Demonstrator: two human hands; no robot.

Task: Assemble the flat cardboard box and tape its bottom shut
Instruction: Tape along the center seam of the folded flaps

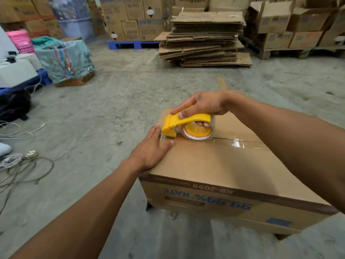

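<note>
An assembled brown cardboard box stands upside down on the floor, its printing inverted and its folded flaps facing up. A strip of clear glossy tape runs along the centre seam. My right hand grips a yellow tape dispenser with a roll of tape, its cutter end resting at the left edge of the box top. My left hand lies flat, fingers spread, on the left end of the seam, right beside the cutter.
A tall stack of flat cardboard lies ahead on the concrete floor. Stacked boxes on pallets line the back. A cloth-covered bundle, pink basket and loose cables sit at the left.
</note>
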